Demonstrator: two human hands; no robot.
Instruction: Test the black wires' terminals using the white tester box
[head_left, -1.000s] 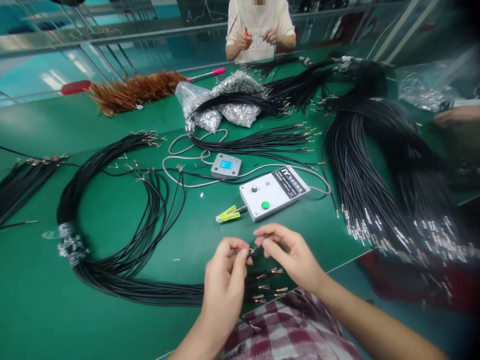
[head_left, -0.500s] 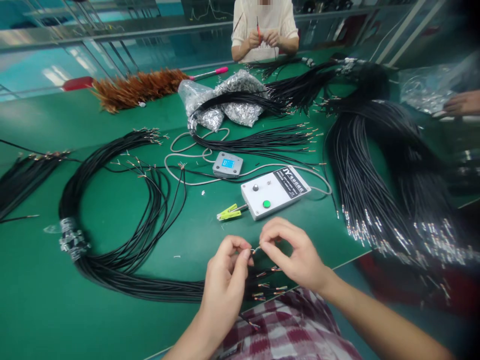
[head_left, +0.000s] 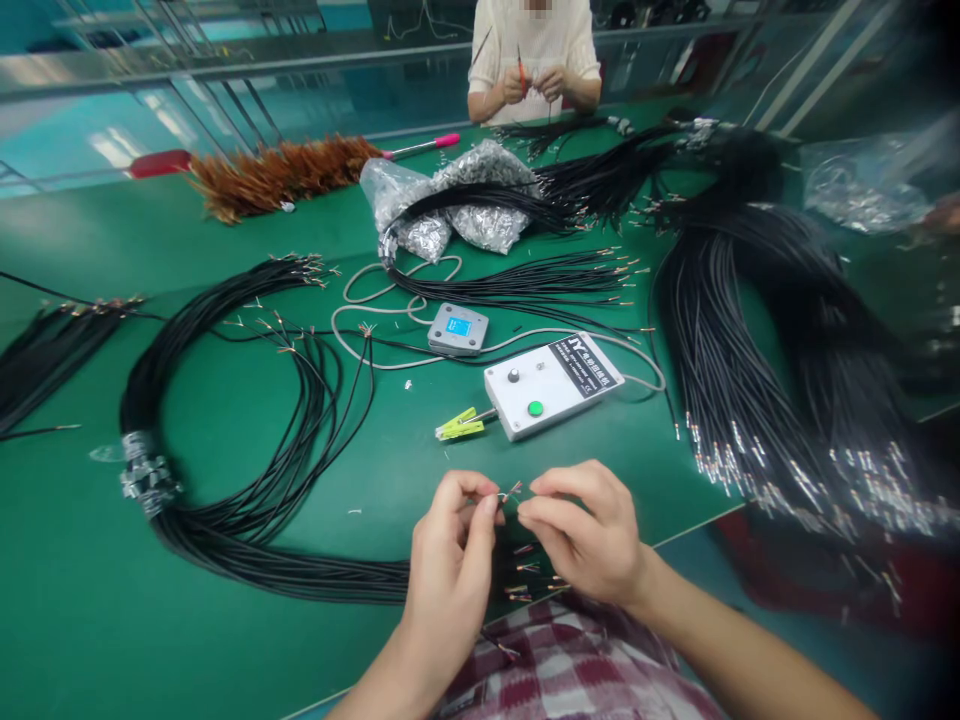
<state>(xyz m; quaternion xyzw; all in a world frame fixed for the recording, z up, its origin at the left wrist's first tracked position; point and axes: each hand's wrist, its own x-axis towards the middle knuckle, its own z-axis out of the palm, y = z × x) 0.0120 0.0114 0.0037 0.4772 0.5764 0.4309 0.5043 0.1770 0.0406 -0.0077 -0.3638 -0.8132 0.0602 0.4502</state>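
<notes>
Close to the table's front edge, my left hand [head_left: 457, 530] pinches a cable end [head_left: 512, 492] between thumb and forefinger. Thin bared wires fan out from it to the right. My right hand [head_left: 581, 525] hovers just beside these wires, thumb and forefinger slightly apart and nothing visible between them. A bundle of black cables [head_left: 300, 575] runs from the left and passes beneath my left hand, with stripped coloured ends showing below my hands. Beyond my hands lies a white control box [head_left: 551, 385] with a green button, a knob and a yellow-green clip [head_left: 460, 425] at its left end.
A grey box with a blue screen [head_left: 459, 328] sits behind, joined to a grey cord. Bags of silvery pieces [head_left: 484, 200], a brown feather duster [head_left: 285, 175] and more black cables [head_left: 750, 300] lie around. Across the table a person [head_left: 534, 70] holds a red-handled tool.
My right fingers have parted and drawn slightly right, off the wire tips. The wires now spread freely from my left hand, which stays nearly still.
</notes>
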